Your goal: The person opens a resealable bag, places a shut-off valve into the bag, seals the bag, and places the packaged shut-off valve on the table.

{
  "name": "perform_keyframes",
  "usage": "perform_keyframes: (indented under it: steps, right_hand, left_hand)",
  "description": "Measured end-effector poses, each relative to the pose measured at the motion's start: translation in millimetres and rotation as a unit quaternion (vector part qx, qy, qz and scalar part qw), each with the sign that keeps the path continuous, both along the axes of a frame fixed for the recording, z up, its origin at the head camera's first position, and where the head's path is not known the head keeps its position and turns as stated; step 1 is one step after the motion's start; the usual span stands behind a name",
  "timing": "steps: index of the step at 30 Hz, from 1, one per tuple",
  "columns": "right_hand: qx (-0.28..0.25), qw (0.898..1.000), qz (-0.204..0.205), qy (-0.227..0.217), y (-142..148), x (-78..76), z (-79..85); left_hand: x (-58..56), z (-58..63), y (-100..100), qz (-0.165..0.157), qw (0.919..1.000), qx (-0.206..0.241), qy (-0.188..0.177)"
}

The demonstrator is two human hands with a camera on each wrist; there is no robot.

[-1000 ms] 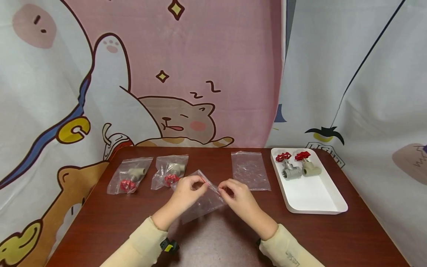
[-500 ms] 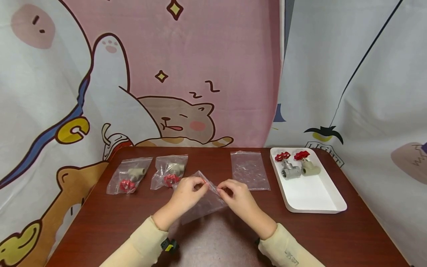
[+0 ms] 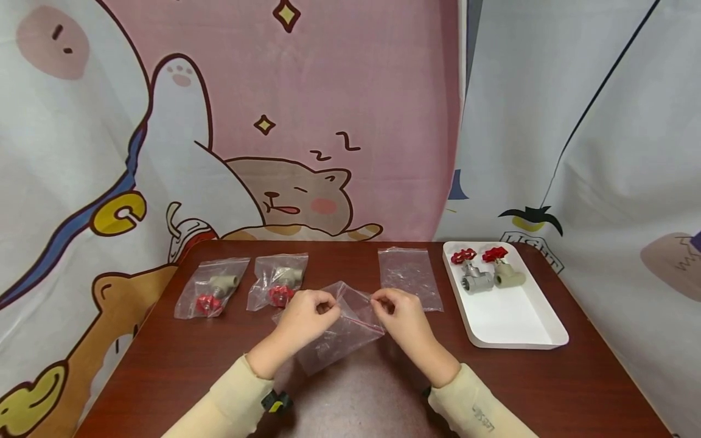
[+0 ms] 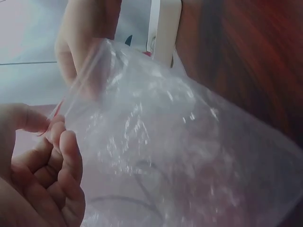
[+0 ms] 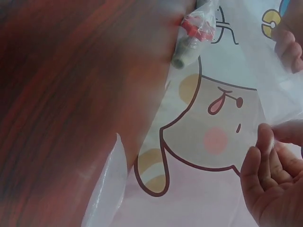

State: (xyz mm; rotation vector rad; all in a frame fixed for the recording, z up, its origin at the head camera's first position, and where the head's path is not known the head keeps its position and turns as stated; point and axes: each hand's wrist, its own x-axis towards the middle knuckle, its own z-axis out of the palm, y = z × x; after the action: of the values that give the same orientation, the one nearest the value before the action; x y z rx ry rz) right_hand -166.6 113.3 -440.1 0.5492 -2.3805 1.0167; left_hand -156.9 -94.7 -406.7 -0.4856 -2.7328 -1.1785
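Note:
A clear zip-lock bag (image 3: 342, 342) with a red seal line hangs between both hands above the table, its top edges spread apart. Its left side is pinched between thumb and fingers of my left hand (image 3: 304, 320), and the left wrist view shows the red strip at those fingertips. Opposite, my right hand (image 3: 405, 319) pinches the other side of the mouth; in the right wrist view the right hand (image 5: 274, 175) has its fingers curled at the film. Nothing shows inside this bag (image 4: 156, 127). Just behind the left hand lies a bagged valve (image 3: 280, 286) with a red handwheel.
Another bagged valve (image 3: 212, 292) lies at the far left. A flat clear bag (image 3: 408, 277) lies behind the right hand. On the right, a white tray (image 3: 515, 328) holds a grey metal valve (image 3: 477, 281) and a beige valve (image 3: 509, 277), both with red handwheels.
My right hand has shifted a little to the right and drawn its edge away from the left hand. The bag's mouth has parted, and the red seal line now shows lower on it.

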Motion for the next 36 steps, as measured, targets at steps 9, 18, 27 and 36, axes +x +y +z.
perform_keyframes:
  steps: [9, 18, 27, 36]
  right_hand:
    - [0.001, 0.999, 0.044, 0.0, -2, 2.8, -5.8]
    - [-0.025, 0.997, 0.065, -0.03, 0, 4.3, -5.7]
    - [-0.012, 0.998, 0.063, -0.027, 1, 6.0, -1.5]
    - [-0.043, 0.992, 0.101, 0.062, 1, 5.4, 4.9]
  left_hand:
    - [-3.3, -4.9, 0, -0.014, 0.993, 0.097, 0.065]
    - [-14.5, -13.7, -10, -0.032, 0.9869, 0.128, 0.093]
    - [-10.8, -8.7, -4, -0.012, 0.9837, 0.165, 0.071]
    - [7.4, 22.3, 4, -0.02, 0.9788, 0.173, 0.109]
